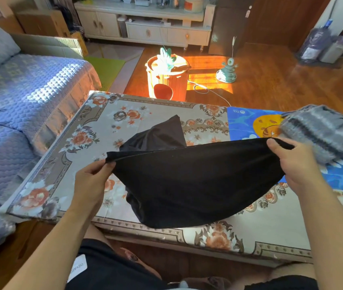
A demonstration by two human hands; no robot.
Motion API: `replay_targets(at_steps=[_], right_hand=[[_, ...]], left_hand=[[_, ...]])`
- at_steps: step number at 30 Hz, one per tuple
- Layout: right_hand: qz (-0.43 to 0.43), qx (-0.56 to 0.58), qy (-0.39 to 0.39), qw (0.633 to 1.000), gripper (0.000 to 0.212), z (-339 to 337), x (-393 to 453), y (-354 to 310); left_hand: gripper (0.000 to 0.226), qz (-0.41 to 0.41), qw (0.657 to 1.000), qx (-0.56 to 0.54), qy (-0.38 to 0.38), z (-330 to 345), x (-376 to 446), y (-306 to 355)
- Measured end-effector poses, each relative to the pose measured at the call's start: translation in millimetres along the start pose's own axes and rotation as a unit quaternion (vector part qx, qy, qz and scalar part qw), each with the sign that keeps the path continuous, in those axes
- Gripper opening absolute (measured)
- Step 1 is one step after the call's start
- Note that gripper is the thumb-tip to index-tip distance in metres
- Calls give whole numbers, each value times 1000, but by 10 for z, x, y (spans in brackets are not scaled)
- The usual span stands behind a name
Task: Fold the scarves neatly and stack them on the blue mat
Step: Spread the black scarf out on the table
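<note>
A black scarf hangs stretched between my two hands above the flower-patterned table. My left hand pinches its left upper edge. My right hand grips its right upper edge. The cloth sags down in the middle, and one end lies bunched on the table behind it. On the blue mat at the table's right, a folded grey striped scarf with a fringe rests just beyond my right hand.
A sofa with a blue quilted cover runs along the left of the table. Beyond the far edge stand a wooden bucket-shaped cat house, a teal toy and a white cable on the wooden floor. My knees are under the near edge.
</note>
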State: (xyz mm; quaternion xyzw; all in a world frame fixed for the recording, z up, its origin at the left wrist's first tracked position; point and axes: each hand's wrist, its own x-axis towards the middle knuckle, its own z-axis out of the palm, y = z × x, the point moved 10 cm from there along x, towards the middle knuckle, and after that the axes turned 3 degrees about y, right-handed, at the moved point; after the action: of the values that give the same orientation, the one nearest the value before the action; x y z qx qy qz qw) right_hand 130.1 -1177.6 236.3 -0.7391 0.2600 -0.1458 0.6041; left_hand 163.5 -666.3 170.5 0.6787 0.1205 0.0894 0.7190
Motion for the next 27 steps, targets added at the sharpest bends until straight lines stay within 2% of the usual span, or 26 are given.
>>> replay_targets(at_steps=[1,3,5,7,9,12,14,17,20,22,25,26,27], right_hand=[[-1,15,-16,1000,55,3,-14,40],[-3,39,-35,999,68,-16,-23,104],[7,54,-46,997,58,-31,-34,156],[13,67,-46,997,48,-53,-41,185],[12,74,-42,996,45,-78,-42,201],[8,77,-35,996,40,-101,-23,224],[2,74,-29,997,33,-111,-13,236],[-2,88,-38,995,11,-69,-39,237],[-18,99,-58,993,13,-31,-72,207],[-15,107,-98,989,9,39,-167,160],[15,56,-209,976,48,209,-350,266],[25,0,-254,967,53,283,-433,354],[34,-69,-317,945,45,396,-569,447]], left_hand=[[8,-24,998,-56,-2,18,30,-34],[16,-60,986,-154,-9,59,117,-92],[27,-82,982,-163,-45,126,192,-97],[41,-107,982,-106,-111,214,207,-106],[44,-132,977,-11,-166,244,189,-161],[37,-137,957,155,-201,155,156,-261],[28,-137,948,191,-215,114,123,-297],[20,-128,968,129,-174,62,108,-231],[26,-141,983,38,-115,-5,67,-178],[19,-195,974,-17,-114,-39,20,-234],[10,-311,945,-56,-86,-213,-87,-433],[14,-334,939,-43,-69,-309,-125,-499],[20,-351,934,-24,-57,-396,-165,-561]])
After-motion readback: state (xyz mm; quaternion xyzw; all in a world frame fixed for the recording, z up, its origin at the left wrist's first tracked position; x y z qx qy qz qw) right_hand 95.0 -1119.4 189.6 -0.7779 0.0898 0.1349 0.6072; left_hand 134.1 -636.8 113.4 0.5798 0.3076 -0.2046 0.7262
